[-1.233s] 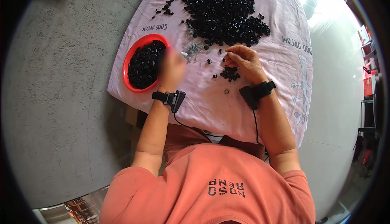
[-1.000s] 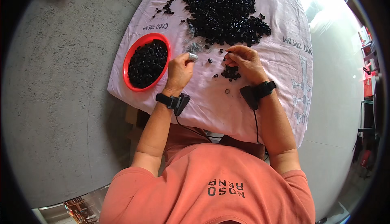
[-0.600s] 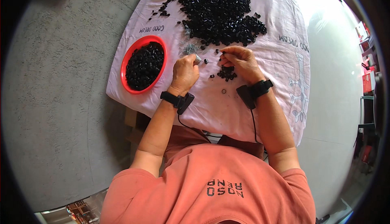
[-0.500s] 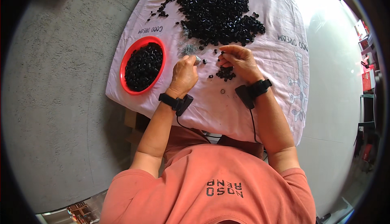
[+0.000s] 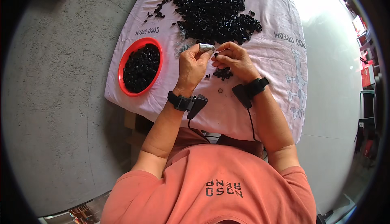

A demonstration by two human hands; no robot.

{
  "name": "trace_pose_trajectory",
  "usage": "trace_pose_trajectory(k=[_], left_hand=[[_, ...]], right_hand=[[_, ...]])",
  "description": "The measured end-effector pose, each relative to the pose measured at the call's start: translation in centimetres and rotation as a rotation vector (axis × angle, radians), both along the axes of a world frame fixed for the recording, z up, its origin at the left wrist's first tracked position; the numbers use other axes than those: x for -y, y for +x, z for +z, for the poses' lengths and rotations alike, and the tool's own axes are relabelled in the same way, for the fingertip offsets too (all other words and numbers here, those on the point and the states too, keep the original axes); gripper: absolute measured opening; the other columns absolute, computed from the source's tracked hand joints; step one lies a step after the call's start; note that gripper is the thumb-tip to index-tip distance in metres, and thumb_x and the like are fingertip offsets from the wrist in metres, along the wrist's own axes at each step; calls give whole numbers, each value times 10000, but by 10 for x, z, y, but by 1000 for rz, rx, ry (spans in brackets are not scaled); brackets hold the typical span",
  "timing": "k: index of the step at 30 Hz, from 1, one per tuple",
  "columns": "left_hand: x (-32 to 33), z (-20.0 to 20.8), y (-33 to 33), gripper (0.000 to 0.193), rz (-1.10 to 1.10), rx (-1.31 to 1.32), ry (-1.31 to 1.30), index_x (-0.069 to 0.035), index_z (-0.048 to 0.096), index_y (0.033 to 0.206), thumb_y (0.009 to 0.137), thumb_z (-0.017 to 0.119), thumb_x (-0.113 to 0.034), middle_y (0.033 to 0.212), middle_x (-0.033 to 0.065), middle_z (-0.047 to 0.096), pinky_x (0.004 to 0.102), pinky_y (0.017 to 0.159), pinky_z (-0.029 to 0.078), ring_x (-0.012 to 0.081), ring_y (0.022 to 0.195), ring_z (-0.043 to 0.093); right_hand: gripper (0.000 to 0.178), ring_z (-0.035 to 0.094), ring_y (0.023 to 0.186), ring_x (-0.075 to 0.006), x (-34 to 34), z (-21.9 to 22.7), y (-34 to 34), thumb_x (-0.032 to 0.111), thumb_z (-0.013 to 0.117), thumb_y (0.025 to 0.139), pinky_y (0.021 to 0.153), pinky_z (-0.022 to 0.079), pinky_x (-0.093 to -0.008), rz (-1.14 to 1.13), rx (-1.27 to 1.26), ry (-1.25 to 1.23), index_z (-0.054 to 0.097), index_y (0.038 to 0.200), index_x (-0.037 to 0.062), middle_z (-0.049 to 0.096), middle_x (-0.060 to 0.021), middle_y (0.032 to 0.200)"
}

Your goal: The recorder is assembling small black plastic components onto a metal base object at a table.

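Note:
My left hand [image 5: 194, 66] pinches a small silvery-grey object [image 5: 206, 46] between thumb and fingers, just above the pale cloth. My right hand [image 5: 233, 59] is beside it, fingertips closed on a tiny black piece [image 5: 215, 55] and almost touching the grey object. A small cluster of black pieces [image 5: 223, 73] lies under my right hand, and a little black ring [image 5: 220, 90] sits nearer to me. A big heap of black pieces [image 5: 213, 10] covers the far part of the cloth. Both wrists carry black bands with boxes.
A red bowl [image 5: 123, 63] full of black pieces stands to the left on the pink cloth-covered table [image 5: 268, 98]. Grey concrete floor spreads on the left, a pale glossy floor on the right. Shelving with red items shows at the right rim.
My left hand has come back from the red bowl to the middle, now holding the grey object against my right hand's fingers. The right hand has stayed in place.

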State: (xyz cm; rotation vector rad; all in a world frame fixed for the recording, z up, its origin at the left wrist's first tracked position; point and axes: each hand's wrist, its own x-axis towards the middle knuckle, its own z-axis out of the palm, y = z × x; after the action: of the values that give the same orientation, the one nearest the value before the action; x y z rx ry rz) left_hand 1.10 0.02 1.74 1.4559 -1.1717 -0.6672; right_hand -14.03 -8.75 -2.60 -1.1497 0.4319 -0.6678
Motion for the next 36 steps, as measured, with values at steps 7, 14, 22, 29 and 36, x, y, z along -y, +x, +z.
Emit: trace_pose_trajectory(k=[7, 14, 22, 29, 36], left_hand=[[1, -10, 2, 122, -17, 5, 48, 1, 719, 1004, 919, 637, -29, 885, 4, 696, 212, 717, 485, 51, 804, 595], [2, -9, 1, 110, 9, 117, 34, 3, 724, 975, 918, 639, -39, 873, 19, 699, 226, 681, 492, 54, 787, 601], [-1, 2, -10, 83, 101, 453, -67, -2, 707, 932, 867, 657, -13, 859, 114, 681, 313, 683, 509, 227, 760, 667], [-3, -1, -13, 80, 123, 430, -87, 1, 704, 928, 861, 666, -19, 851, 113, 669, 326, 686, 503, 235, 756, 660], [-2, -1, -14, 66, 103, 424, -112, 6, 689, 909, 862, 643, 2, 853, 116, 651, 339, 665, 505, 253, 750, 656]], right_hand=[[182, 715, 902, -187, 2, -7, 1, 37, 641, 944, 765, 601, -283, 20, 42, -9, 554, 1099, -4, 703, -124, 989], [168, 710, 909, -177, 1, -7, 2, 32, 650, 936, 762, 601, -277, 39, 50, -18, 563, 1075, -4, 704, -122, 995], [165, 715, 901, -181, 0, -3, 1, 30, 642, 940, 763, 603, -275, 33, 26, -23, 573, 1086, -3, 707, -118, 989], [177, 720, 908, -189, -3, 1, 0, 34, 635, 945, 755, 605, -267, 37, 22, 46, 573, 1104, -13, 707, -121, 981], [168, 722, 922, -204, -4, -2, 2, 30, 622, 951, 764, 607, -260, 14, 22, 103, 578, 1101, -32, 699, -125, 1005]])
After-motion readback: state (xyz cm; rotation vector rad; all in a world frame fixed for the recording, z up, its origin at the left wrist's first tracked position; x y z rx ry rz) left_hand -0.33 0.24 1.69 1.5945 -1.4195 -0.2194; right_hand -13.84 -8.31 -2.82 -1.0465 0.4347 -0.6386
